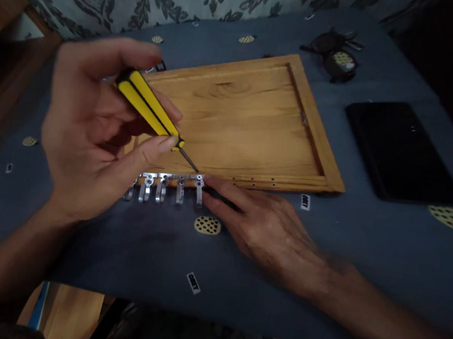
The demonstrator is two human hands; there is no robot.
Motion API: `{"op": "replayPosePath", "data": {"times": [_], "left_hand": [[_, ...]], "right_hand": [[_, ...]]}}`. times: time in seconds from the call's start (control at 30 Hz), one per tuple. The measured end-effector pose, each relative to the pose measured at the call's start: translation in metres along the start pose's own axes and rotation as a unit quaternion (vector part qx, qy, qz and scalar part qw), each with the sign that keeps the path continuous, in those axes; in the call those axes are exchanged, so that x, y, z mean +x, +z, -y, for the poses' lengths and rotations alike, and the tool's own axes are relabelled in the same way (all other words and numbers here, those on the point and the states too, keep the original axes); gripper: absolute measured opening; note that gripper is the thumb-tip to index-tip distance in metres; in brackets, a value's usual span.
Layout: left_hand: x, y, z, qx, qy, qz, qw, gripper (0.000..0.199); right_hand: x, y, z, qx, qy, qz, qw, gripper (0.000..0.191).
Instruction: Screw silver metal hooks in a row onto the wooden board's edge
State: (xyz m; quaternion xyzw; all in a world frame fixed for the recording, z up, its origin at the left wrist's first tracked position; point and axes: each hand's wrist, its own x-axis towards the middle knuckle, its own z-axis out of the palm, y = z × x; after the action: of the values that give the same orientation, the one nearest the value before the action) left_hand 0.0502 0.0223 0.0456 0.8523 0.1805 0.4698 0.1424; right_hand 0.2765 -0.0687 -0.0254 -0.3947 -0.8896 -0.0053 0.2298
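While the left hand [75, 153] was closed around the yellow-and-black handle of a screwdriver [150, 107], thumb laid along its lower end, the dark shaft slanted down and rightward to the row of metal hooks [163, 182]. These hooks lined the near edge of a framed wooden panel [257, 117], which lay flat on the dark blue tablecloth [140, 271]. Shaft tip: just by the cross-head screw [199, 177] of the rightmost hook [199, 191]; contact could not be told from where I stood. The right hand [265, 222] lay low over the cloth, fingertips against that same hook's right side; whether they pinched it I could not tell. A dark strip showed between its fingers, nature unclear. Small dark holes [251, 184] dotted the rail right of the hooks. Farther right, well apart from the hands, lay a black tablet [403, 153].
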Motion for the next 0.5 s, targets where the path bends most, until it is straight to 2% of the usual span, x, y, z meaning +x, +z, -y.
{"op": "replayPosePath", "data": {"times": [0.07,0.1,0.13,0.17,0.2,0.23,0.5], "left_hand": [[-0.001,0.004,-0.007,0.012,-0.031,0.018,0.999,0.053],[-0.001,0.006,-0.011,0.032,-0.102,0.018,0.994,0.051],[-0.001,0.008,-0.013,0.031,-0.102,0.015,0.994,0.049],[-0.002,0.010,-0.014,0.013,-0.050,0.000,0.999,0.049],[-0.002,0.011,-0.014,0.008,-0.056,-0.001,0.998,0.051],[-0.002,0.011,-0.013,-0.001,-0.037,-0.006,0.999,0.054],[-0.003,0.011,-0.005,-0.027,-0.047,0.006,0.999,0.059]], "right_hand": [[0.000,0.000,0.000,0.002,-0.001,-0.005,1.000,0.039],[0.000,0.000,0.000,0.000,-0.002,-0.006,1.000,0.039],[0.000,0.000,0.000,-0.002,-0.003,-0.005,1.000,0.039],[0.000,0.000,0.001,-0.004,-0.003,-0.004,1.000,0.039],[0.000,0.000,0.001,-0.006,-0.003,-0.001,1.000,0.039],[0.001,0.000,0.001,-0.009,-0.002,-0.002,1.000,0.040],[0.002,-0.001,0.001,-0.004,-0.006,-0.015,1.000,0.038]]}}
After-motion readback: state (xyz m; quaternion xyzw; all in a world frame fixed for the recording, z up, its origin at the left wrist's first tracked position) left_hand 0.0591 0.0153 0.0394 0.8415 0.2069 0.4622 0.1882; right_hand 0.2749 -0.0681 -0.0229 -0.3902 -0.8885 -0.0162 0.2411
